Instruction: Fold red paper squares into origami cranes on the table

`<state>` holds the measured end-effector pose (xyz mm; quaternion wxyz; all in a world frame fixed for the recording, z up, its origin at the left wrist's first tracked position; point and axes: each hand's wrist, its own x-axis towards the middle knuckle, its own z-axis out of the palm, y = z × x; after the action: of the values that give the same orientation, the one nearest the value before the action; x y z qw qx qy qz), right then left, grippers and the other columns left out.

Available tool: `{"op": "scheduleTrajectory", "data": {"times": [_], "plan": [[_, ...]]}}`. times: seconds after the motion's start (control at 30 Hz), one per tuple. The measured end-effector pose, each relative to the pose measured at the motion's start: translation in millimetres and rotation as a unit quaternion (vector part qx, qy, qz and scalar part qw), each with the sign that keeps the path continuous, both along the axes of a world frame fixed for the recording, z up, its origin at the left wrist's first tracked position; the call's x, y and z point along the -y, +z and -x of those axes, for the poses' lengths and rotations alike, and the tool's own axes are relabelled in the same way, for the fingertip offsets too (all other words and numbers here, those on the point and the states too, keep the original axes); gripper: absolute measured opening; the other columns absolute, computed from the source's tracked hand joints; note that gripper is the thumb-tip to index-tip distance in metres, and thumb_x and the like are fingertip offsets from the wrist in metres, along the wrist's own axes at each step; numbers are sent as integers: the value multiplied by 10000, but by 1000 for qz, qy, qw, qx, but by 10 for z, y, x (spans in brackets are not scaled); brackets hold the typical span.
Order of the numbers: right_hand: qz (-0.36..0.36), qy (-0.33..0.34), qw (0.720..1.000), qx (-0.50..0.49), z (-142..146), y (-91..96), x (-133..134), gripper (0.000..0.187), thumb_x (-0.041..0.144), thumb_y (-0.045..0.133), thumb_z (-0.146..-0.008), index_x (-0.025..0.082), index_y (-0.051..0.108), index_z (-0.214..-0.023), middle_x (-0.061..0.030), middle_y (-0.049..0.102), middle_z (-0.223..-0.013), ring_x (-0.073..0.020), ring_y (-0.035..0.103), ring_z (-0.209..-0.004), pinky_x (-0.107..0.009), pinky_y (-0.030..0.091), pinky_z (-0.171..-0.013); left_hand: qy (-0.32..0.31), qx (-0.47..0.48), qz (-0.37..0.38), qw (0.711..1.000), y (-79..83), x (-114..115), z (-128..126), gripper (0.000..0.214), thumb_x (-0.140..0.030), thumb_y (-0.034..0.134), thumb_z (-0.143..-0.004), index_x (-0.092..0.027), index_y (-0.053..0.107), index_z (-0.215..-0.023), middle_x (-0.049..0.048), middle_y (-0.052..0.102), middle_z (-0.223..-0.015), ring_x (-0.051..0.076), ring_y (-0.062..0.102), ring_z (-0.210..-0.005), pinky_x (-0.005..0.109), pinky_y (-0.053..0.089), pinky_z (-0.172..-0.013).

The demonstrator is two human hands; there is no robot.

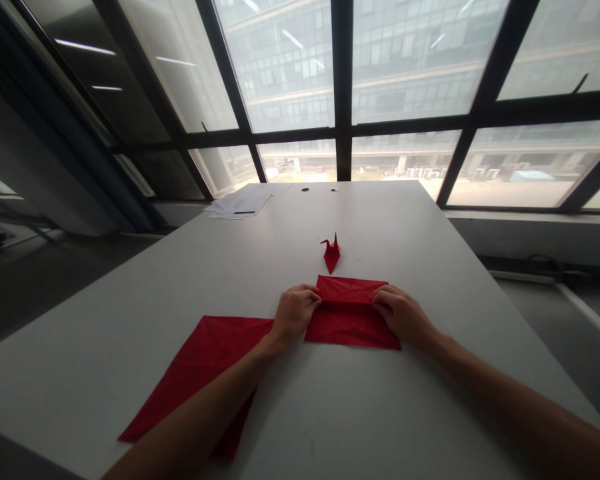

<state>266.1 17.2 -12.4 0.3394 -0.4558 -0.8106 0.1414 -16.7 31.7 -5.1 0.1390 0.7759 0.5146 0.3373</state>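
A red paper sheet lies on the white table in front of me, with its far part folded towards me along a crease. My left hand pinches the left end of that fold, and my right hand pinches the right end. Just beyond the sheet stands a small folded red paper crane. A second, larger red sheet lies flat to the left, partly under my left forearm.
A stack of white papers sits at the table's far left corner. Two small dark round spots mark the far edge. Large dark-framed windows rise behind the table. Floor drops away on both sides.
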Motion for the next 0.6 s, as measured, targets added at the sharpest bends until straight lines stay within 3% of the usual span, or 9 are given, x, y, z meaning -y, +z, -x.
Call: {"op": "scheduleTrajectory", "data": {"times": [0.13, 0.33, 0.47, 0.6], "plan": [[1, -49, 999, -3, -37, -30, -29, 153, 230, 616, -889, 214, 586, -740, -26, 637, -847, -185, 579, -749, -307, 456, -700, 34, 2, 1, 999, -21, -26, 34, 131, -205, 634, -872, -231, 745, -808, 27, 712, -1024, 200, 668, -927, 346, 518, -917], [-8, -58, 998, 9, -54, -24, -32, 184, 191, 511, -923, 223, 643, -799, -30, 654, -873, -187, 602, -791, -299, 447, -716, 48, 13, -5, 999, -62, -54, 61, 198, -147, 573, -877, -231, 751, -856, 29, 703, -1031, 196, 661, -936, 345, 520, -917], [-13, -83, 996, 40, -51, -3, -16, 159, 207, 548, -908, 224, 611, -763, -20, 644, -844, -183, 585, -762, -292, 426, -689, 68, 12, -1, 998, -53, -64, 67, 158, -172, 608, -857, -221, 749, -806, 38, 694, -1012, 208, 657, -930, 363, 521, -904], [-12, -39, 998, 48, -39, 44, 8, 154, 182, 563, -894, 223, 572, -745, -17, 629, -812, -178, 561, -754, -287, 421, -686, 72, 23, 2, 997, -32, -66, 62, 131, -179, 624, -839, -201, 731, -767, 50, 682, -998, 215, 651, -924, 372, 517, -900]]}}
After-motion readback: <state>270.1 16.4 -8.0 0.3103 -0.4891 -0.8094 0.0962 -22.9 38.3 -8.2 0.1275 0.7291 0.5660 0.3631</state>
